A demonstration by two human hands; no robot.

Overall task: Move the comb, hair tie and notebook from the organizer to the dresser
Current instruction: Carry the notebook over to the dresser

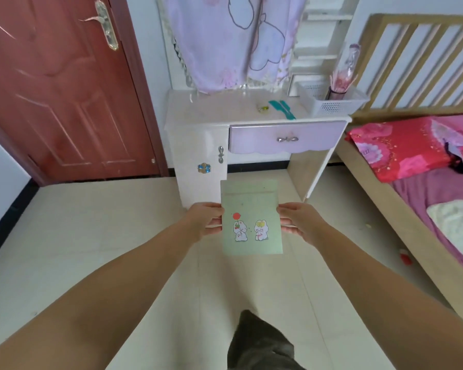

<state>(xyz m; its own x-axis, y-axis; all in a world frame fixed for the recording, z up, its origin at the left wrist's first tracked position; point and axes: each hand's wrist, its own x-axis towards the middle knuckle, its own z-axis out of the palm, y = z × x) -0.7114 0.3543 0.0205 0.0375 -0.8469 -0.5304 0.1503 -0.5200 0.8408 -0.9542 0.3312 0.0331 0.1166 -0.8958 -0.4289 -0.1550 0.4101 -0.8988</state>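
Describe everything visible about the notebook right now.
The notebook is pale green, thin and rectangular, seemingly paper-covered, with a fold line near its top and cartoon rabbits with a red balloon on its cover. It is held closed in mid-air before the dresser, left hand and right hand pinching its side edges.

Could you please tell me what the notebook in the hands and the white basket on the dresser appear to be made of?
Notebook: probably paper or thin card, matte pale green with printed cartoon rabbits. Basket: apparently moulded white plastic, given the fine perforated lattice in its walls.
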